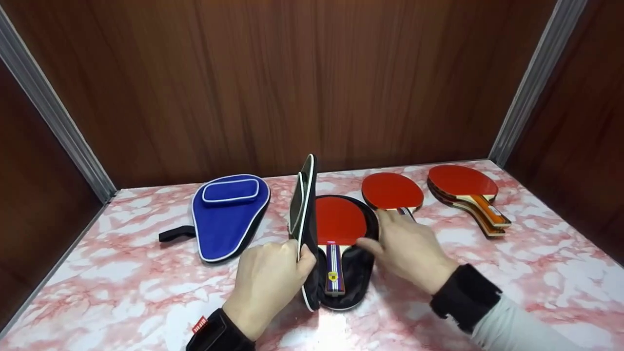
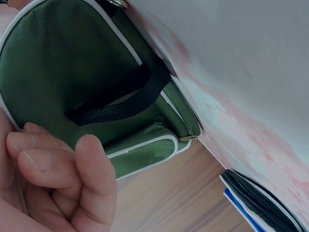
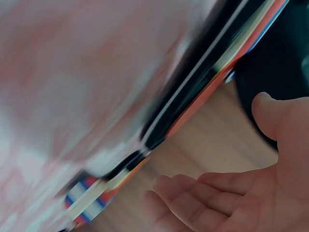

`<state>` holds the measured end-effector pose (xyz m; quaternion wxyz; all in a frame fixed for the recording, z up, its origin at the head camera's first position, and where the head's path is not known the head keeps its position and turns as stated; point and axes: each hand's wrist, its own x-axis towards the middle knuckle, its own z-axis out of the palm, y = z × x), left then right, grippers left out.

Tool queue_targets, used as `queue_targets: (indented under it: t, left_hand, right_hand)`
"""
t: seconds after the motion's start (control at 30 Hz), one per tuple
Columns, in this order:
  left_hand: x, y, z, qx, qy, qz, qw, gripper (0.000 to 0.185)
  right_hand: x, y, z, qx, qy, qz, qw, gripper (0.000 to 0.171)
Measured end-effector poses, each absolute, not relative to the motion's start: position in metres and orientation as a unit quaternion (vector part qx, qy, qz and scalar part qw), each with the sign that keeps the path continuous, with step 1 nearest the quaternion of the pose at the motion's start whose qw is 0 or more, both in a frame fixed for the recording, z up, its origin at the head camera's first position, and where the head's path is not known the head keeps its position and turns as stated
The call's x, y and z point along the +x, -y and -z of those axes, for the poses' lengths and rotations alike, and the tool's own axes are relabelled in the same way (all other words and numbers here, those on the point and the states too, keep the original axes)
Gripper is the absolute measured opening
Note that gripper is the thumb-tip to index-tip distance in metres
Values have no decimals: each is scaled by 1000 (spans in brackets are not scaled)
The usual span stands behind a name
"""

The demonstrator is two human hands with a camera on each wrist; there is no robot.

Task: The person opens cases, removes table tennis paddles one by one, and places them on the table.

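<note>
My left hand (image 1: pixel 270 273) pinches the edge of a paddle case's raised cover, thumb on the inside. That case (image 1: pixel 358 287) has a black lining and white piping, and its outside is green (image 2: pixel 58 63) with a black strap and a pocket. A red table tennis paddle (image 1: pixel 341 219) lies in its lower half, the striped handle toward me. Over the case's right edge hovers my right hand (image 1: pixel 409 246), fingers extended and holding nothing. It partly hides the striped handle (image 3: pixel 89 200) of a second red paddle (image 1: pixel 392 191) lying just beyond.
A blue paddle case (image 1: pixel 226 224) with a black strap lies flat at the left. At the far right, red paddles (image 1: pixel 463 181) with orange handles are stacked. Everything stands on a pink-and-white marbled table (image 1: pixel 122 287), with brown wood panels (image 1: pixel 390 83) behind and at the sides.
</note>
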<state>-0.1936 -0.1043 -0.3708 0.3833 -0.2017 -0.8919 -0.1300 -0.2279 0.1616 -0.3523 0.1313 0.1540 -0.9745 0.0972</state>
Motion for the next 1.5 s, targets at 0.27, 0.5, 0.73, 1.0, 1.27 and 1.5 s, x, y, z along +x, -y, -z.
queue_targets:
  t: [0.27, 0.5, 0.73, 1.0, 1.27, 1.5]
  left_hand:
    - [-192, 107, 371, -190, 900, 133, 370, 40]
    - [-190, 108, 374, -187, 901, 140, 367, 40]
    - [-192, 108, 373, -194, 894, 143, 378, 40]
    - [-193, 106, 372, -204, 888, 138, 389, 39]
    - [-193, 105, 372, -204, 890, 139, 383, 39]
    - [-193, 105, 371, -203, 890, 140, 382, 38]
  right_hand:
    - [-211, -122, 360, 210, 960, -92, 159, 66]
    - [-209, -101, 370, 239, 953, -103, 157, 60]
    - [-210, -94, 372, 240, 954, -96, 152, 54]
    - [-210, -89, 369, 224, 963, -85, 127, 48]
    - [-213, -83, 369, 197, 972, -46, 119, 46]
    - [-217, -86, 374, 188, 970, -28, 152, 49]
